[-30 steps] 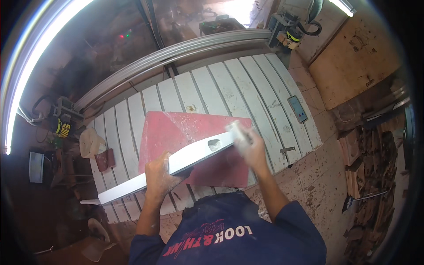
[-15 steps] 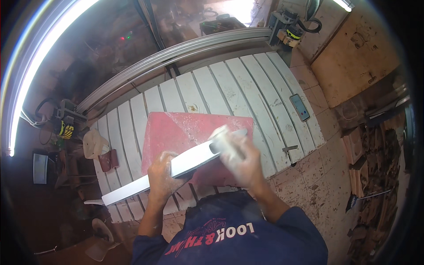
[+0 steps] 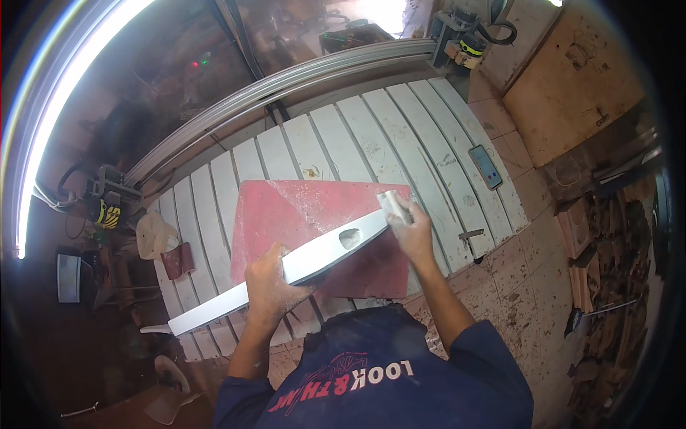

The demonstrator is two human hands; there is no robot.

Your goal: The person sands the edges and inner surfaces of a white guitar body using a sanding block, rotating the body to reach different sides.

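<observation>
- My left hand (image 3: 270, 286) wraps its fingers around the long white board (image 3: 286, 268), gripping it near the middle.
- My right hand (image 3: 413, 230) pinches a small sanding block (image 3: 394, 207) against the board's far end.
- The board lies slantwise over a red panel (image 3: 300, 214) on the white slatted table (image 3: 400, 136).
- A phone (image 3: 485, 166) rests well apart, near the table's right edge.

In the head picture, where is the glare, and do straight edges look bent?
Head view: a bright tube light glares along the left rim, and a window at the top is washed out; the metal rail and white slats curve with the fisheye; the white strip and both hands look sharp.
</observation>
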